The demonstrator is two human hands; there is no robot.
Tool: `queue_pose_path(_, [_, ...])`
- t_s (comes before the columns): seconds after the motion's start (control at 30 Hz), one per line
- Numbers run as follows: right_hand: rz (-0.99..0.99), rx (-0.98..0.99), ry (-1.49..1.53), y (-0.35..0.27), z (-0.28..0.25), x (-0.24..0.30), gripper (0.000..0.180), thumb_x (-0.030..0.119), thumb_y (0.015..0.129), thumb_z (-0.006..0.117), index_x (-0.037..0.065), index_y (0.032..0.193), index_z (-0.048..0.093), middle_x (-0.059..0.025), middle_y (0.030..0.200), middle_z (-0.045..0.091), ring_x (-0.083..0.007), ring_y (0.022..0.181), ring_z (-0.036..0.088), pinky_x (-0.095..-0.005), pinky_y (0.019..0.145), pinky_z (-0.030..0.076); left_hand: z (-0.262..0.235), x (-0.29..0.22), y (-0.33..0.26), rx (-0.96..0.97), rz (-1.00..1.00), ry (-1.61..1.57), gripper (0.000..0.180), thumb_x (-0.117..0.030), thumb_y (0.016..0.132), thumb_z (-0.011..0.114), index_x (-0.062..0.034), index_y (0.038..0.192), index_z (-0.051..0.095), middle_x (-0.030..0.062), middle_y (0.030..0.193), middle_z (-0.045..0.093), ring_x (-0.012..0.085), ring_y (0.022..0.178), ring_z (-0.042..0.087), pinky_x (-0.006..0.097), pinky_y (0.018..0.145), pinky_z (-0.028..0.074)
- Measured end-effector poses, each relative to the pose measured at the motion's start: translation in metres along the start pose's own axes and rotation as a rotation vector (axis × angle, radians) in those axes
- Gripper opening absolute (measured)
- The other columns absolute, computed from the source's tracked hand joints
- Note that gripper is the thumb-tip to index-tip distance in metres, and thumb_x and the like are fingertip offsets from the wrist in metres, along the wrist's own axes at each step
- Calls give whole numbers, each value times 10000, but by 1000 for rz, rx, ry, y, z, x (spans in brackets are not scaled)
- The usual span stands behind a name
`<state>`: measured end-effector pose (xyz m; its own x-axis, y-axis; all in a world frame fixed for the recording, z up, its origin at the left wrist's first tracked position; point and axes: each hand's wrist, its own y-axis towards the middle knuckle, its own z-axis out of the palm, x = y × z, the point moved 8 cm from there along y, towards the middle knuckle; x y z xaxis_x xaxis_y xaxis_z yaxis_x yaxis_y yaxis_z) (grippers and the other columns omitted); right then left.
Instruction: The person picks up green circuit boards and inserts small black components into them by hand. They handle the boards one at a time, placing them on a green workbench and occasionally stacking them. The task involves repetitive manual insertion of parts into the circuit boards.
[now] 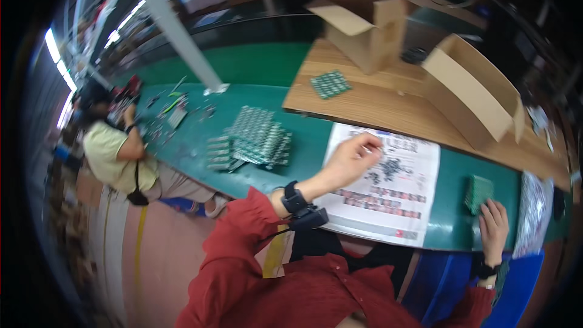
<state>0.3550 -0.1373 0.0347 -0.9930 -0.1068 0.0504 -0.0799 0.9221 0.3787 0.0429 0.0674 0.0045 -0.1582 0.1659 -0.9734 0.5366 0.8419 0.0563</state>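
Note:
My left hand point(354, 159) hovers over a printed sheet point(419, 173), its thumb and fingers closed in a pinch. Whatever they may hold is too small to make out. Just beside it, several small dark parts point(388, 170) lie in a loose cluster on the paper. Over to the right, my right hand point(495, 226) has its fingers stretched out, their tips at the near edge of a small stack of green circuit boards point(480, 191). Whether it grips the stack does not show clearly.
Left of the sheet, circuit board panels point(258, 136) are piled on the green table point(310, 176). A raised wooden board point(303, 94) carries another green panel point(330, 84) and two open cardboard boxes point(385, 33). A plastic-wrapped bundle point(534, 212) lies far right. Another person point(118, 152) works at left.

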Motion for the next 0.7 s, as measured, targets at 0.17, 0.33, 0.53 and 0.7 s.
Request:
queue_pose_path(0.17, [6, -128, 16, 22, -3, 41, 344, -7, 706, 667, 6, 1046, 612, -147, 1180, 579, -363, 1074, 521, -440, 899, 428, -65, -66, -52, -177, 399, 441, 262, -123, 815, 649, -30, 1053, 589, 120, 990, 621, 244, 904, 595, 322, 795, 470])
queue_pose_path(0.33, [-100, -99, 97, 42, -17, 76, 381, -11, 660, 684, 9, 1033, 607, -150, 1175, 575, -373, 1081, 512, -450, 903, 424, -158, -86, -108, -726, 472, 829, 325, -91, 780, 661, -1, 1079, 570, 150, 1008, 616, 275, 952, 595, 346, 857, 455])
queue_pose_path(0.53, [-262, -79, 249, 87, 0, 134, 387, 1, 618, 701, 20, 996, 623, -134, 1125, 588, -345, 1032, 534, -432, 856, 449, -293, -16, -182, -1088, -138, 812, 630, -162, 772, 668, 31, 1301, 386, 246, 1245, 503, 349, 1187, 486, 400, 987, 391])
queue_pose_path(0.7, [-302, -42, 340, 100, 21, 155, 351, 11, 619, 701, 12, 964, 634, -140, 1093, 597, -341, 1001, 548, -421, 832, 461, -305, 61, -196, -892, -456, 744, 967, -371, 685, 749, 72, 1385, 252, 291, 1369, 364, 377, 1286, 364, 396, 1069, 303])
